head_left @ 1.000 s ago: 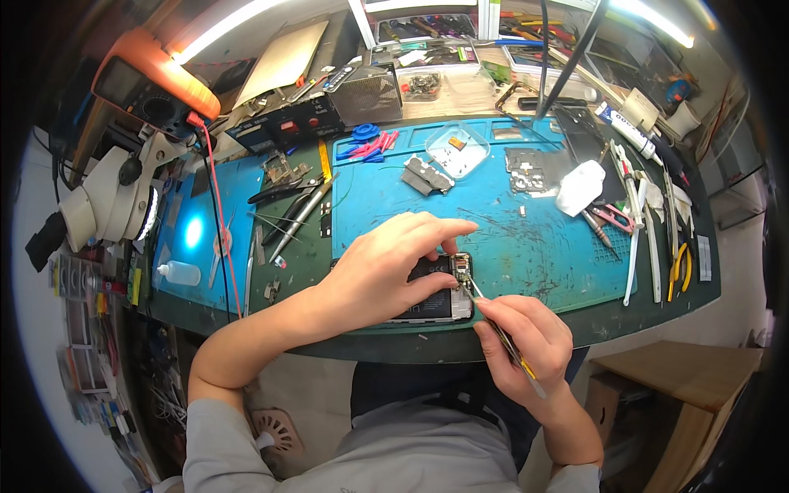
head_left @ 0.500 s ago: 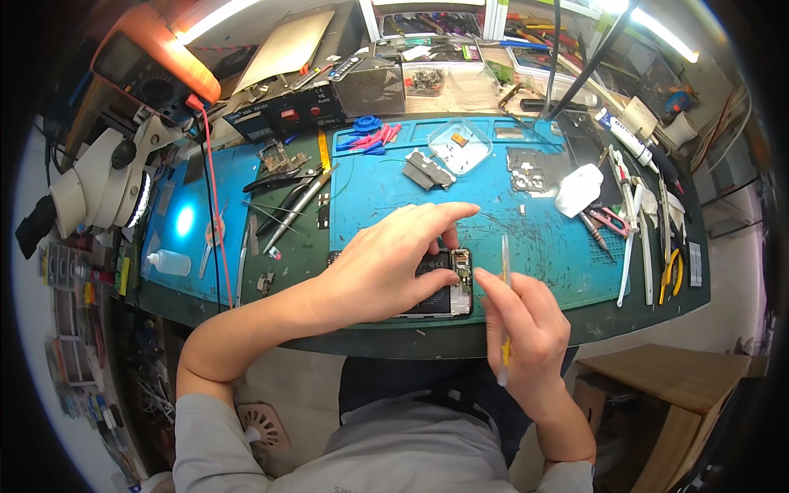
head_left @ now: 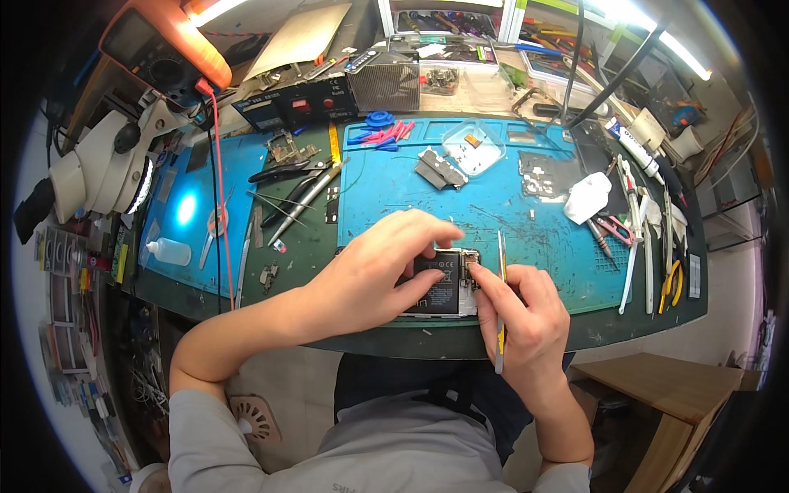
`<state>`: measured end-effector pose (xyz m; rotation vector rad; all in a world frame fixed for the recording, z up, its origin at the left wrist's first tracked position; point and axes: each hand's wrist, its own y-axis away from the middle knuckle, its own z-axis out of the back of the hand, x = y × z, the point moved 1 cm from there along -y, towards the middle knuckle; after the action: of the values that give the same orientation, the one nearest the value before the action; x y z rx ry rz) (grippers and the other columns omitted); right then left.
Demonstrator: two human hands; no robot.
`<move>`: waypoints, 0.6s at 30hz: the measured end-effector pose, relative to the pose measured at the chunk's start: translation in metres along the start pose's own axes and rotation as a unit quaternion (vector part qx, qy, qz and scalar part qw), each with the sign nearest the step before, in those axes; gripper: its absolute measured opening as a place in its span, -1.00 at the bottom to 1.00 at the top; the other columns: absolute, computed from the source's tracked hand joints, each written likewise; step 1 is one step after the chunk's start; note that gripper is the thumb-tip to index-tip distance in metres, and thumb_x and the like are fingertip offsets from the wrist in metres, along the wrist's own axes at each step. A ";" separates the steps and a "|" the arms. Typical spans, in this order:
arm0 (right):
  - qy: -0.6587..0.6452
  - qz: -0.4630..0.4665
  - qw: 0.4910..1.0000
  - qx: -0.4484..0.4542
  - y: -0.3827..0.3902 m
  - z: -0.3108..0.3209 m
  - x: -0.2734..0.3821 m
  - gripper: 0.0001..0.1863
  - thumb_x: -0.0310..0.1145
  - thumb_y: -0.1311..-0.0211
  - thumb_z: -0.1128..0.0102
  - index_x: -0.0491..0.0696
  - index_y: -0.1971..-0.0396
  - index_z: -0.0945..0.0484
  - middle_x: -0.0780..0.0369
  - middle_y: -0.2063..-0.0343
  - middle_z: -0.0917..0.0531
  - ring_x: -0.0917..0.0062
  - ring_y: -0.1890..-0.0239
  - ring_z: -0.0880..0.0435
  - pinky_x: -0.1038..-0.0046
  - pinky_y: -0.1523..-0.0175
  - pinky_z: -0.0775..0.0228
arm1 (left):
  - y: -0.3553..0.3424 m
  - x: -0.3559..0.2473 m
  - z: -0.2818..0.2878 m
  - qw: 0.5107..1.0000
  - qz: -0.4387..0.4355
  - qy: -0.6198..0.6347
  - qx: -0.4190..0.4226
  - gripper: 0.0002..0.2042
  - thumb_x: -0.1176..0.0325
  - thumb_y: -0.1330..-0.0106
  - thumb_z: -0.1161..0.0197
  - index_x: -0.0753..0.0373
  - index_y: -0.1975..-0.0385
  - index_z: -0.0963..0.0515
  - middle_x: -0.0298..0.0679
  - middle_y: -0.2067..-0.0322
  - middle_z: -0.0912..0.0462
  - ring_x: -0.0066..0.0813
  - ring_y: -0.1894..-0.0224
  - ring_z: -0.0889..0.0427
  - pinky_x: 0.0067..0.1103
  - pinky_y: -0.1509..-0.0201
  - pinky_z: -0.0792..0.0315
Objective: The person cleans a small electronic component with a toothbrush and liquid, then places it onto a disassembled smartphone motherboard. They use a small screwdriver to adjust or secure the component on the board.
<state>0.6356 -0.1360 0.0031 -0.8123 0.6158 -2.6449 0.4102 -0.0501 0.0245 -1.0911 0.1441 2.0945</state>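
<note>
Silver slim metal tweezers (head_left: 500, 329) clamped in right hand (head_left: 532, 320), index seemingly presses opened black rectangular phone (head_left: 446, 287), mid-frame; left hand (head_left: 380, 264), fingers apart; next move needs steadiness.

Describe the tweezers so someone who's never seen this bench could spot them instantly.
Find the larger blue mat, then the opened phone by its near edge. Just right of the phone, the right hand holds the tweezers, one end pointing away from the person. Slim and silvery, they show yellow toward the near end.
</note>
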 end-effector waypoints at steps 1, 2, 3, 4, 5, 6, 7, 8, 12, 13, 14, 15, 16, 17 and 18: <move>-0.001 0.000 1.000 0.002 0.000 0.000 0.000 -0.55 -0.50 -0.16 -0.57 0.02 -0.10 -0.81 0.30 0.26 -0.59 0.39 0.28 -0.62 0.34 0.24 -0.50 | 0.005 0.003 -0.001 0.998 -0.053 -0.040 -0.018 -0.48 0.55 -0.29 -0.54 0.26 -0.28 -0.63 -0.16 -0.03 -0.70 -0.16 0.00 -0.70 -0.34 -0.10 -0.63; 0.001 0.001 1.000 0.000 0.000 0.000 0.001 -0.55 -0.51 -0.15 -0.57 0.02 -0.09 -0.82 0.30 0.26 -0.59 0.40 0.28 -0.62 0.34 0.24 -0.50 | 0.008 0.004 -0.002 0.991 -0.105 -0.079 -0.035 -0.54 0.56 -0.30 -0.53 0.28 -0.22 -0.67 -0.15 -0.01 -0.70 -0.14 0.00 -0.71 -0.34 -0.10 -0.64; 0.005 0.001 1.000 -0.002 -0.001 0.000 0.001 -0.55 -0.51 -0.14 -0.57 0.02 -0.08 -0.82 0.30 0.26 -0.59 0.40 0.29 -0.62 0.34 0.25 -0.50 | 0.009 0.002 -0.003 0.990 -0.105 -0.085 -0.034 -0.57 0.55 -0.30 -0.53 0.28 -0.18 -0.68 -0.14 0.00 -0.71 -0.12 -0.02 -0.71 -0.33 -0.11 -0.63; 0.009 0.002 1.000 -0.005 -0.001 -0.001 0.002 -0.55 -0.52 -0.13 -0.57 0.02 -0.08 -0.82 0.30 0.26 -0.59 0.40 0.29 -0.62 0.35 0.25 -0.50 | 0.010 -0.001 -0.004 0.990 -0.105 -0.091 -0.034 -0.60 0.55 -0.30 -0.53 0.28 -0.14 -0.70 -0.13 0.01 -0.71 -0.11 -0.03 -0.72 -0.32 -0.12 -0.63; 0.011 -0.001 1.000 -0.006 -0.001 -0.001 0.002 -0.56 -0.52 -0.15 -0.57 0.02 -0.07 -0.82 0.30 0.26 -0.59 0.40 0.29 -0.63 0.35 0.25 -0.50 | 0.011 -0.002 -0.005 0.989 -0.105 -0.097 -0.033 -0.64 0.55 -0.31 -0.53 0.29 -0.11 -0.71 -0.12 0.02 -0.72 -0.09 -0.04 -0.72 -0.31 -0.13 -0.63; 0.015 -0.004 1.000 -0.007 0.000 -0.001 0.002 -0.57 -0.51 -0.16 -0.57 0.02 -0.07 -0.83 0.30 0.27 -0.60 0.41 0.29 -0.63 0.35 0.25 -0.50 | 0.010 -0.002 -0.006 0.986 -0.114 -0.113 -0.036 -0.66 0.52 -0.30 -0.54 0.29 -0.07 -0.71 -0.15 0.02 -0.73 -0.13 0.01 -0.74 -0.32 -0.08 -0.64; 0.018 -0.006 1.000 -0.008 0.000 -0.002 0.002 -0.58 -0.51 -0.17 -0.56 0.02 -0.07 -0.83 0.30 0.27 -0.60 0.41 0.29 -0.63 0.36 0.25 -0.50 | 0.007 -0.004 -0.007 0.989 -0.090 -0.116 -0.037 -0.67 0.52 -0.30 -0.54 0.28 -0.06 -0.72 -0.16 0.02 -0.74 -0.14 0.03 -0.75 -0.33 -0.06 -0.65; 0.015 -0.007 1.000 -0.007 -0.001 -0.002 0.002 -0.59 -0.50 -0.19 -0.56 0.01 -0.07 -0.82 0.29 0.26 -0.61 0.40 0.28 -0.63 0.35 0.24 -0.50 | 0.004 -0.008 -0.007 0.990 -0.065 -0.118 -0.039 -0.68 0.52 -0.29 -0.54 0.28 -0.04 -0.72 -0.17 0.02 -0.75 -0.16 0.05 -0.75 -0.34 -0.04 -0.66; -0.009 -0.006 1.000 -0.018 0.000 0.002 0.000 -0.63 -0.47 -0.26 -0.56 -0.08 -0.08 -0.79 0.25 0.23 -0.71 0.37 0.27 -0.70 0.32 0.22 -0.56 | -0.003 0.000 -0.005 0.978 -0.126 -0.165 -0.004 -0.72 0.52 -0.29 -0.53 0.28 0.02 -0.72 -0.22 0.03 -0.77 -0.20 0.12 -0.76 -0.38 0.03 -0.67; -0.017 -0.007 1.000 -0.025 0.002 0.002 -0.001 -0.63 -0.47 -0.28 -0.57 -0.11 -0.08 -0.78 0.24 0.21 -0.74 0.35 0.27 -0.73 0.32 0.21 -0.59 | -0.003 0.001 -0.003 0.977 -0.135 -0.164 0.001 -0.72 0.53 -0.29 -0.52 0.28 0.01 -0.73 -0.22 0.02 -0.76 -0.21 0.10 -0.76 -0.38 0.02 -0.67; -0.089 -0.036 0.994 -0.059 0.008 0.001 0.000 -0.63 -0.47 -0.28 -0.58 -0.13 -0.08 -0.77 0.22 0.20 -0.77 0.33 0.27 -0.75 0.32 0.21 -0.61 | -0.001 0.002 -0.002 0.976 -0.144 -0.163 0.006 -0.72 0.54 -0.29 -0.51 0.28 0.01 -0.73 -0.22 0.01 -0.76 -0.21 0.09 -0.76 -0.38 0.01 -0.67; -0.161 -0.065 0.981 -0.092 0.018 -0.004 0.004 -0.62 -0.48 -0.28 -0.58 -0.15 -0.08 -0.76 0.20 0.19 -0.80 0.31 0.27 -0.78 0.32 0.21 -0.63 | 0.000 0.004 -0.001 0.975 -0.152 -0.161 0.011 -0.72 0.54 -0.29 -0.51 0.28 0.00 -0.73 -0.21 0.00 -0.76 -0.21 0.07 -0.76 -0.37 0.00 -0.67; -0.231 -0.093 0.960 -0.125 0.025 -0.006 0.005 -0.62 -0.48 -0.28 -0.59 -0.17 -0.08 -0.75 0.18 0.18 -0.83 0.29 0.27 -0.81 0.32 0.20 -0.65 | 0.000 0.004 -0.002 0.976 -0.154 -0.151 0.004 -0.71 0.55 -0.30 -0.50 0.29 -0.02 -0.74 -0.21 -0.02 -0.75 -0.21 0.06 -0.76 -0.37 -0.01 -0.67; -0.207 -0.049 0.972 -0.098 0.027 -0.004 0.003 -0.63 -0.49 -0.27 -0.60 -0.17 -0.06 -0.75 0.18 0.18 -0.84 0.29 0.27 -0.83 0.33 0.21 -0.66 | 0.000 0.003 -0.003 0.978 -0.156 -0.141 -0.004 -0.70 0.55 -0.30 -0.49 0.29 -0.04 -0.74 -0.21 -0.03 -0.75 -0.21 0.05 -0.76 -0.37 -0.02 -0.67; -0.183 -0.004 0.981 -0.069 0.028 0.003 0.000 -0.63 -0.50 -0.26 -0.61 -0.18 -0.05 -0.76 0.17 0.17 -0.85 0.28 0.28 -0.84 0.34 0.21 -0.67 | 0.001 0.003 -0.004 0.979 -0.156 -0.131 -0.013 -0.69 0.55 -0.31 -0.49 0.30 -0.06 -0.74 -0.21 -0.05 -0.74 -0.21 0.04 -0.75 -0.37 -0.04 -0.67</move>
<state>0.6418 -0.1608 -0.0086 -1.3038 0.6992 -2.3867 0.4112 -0.0507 0.0198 -0.7848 -0.1729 1.9336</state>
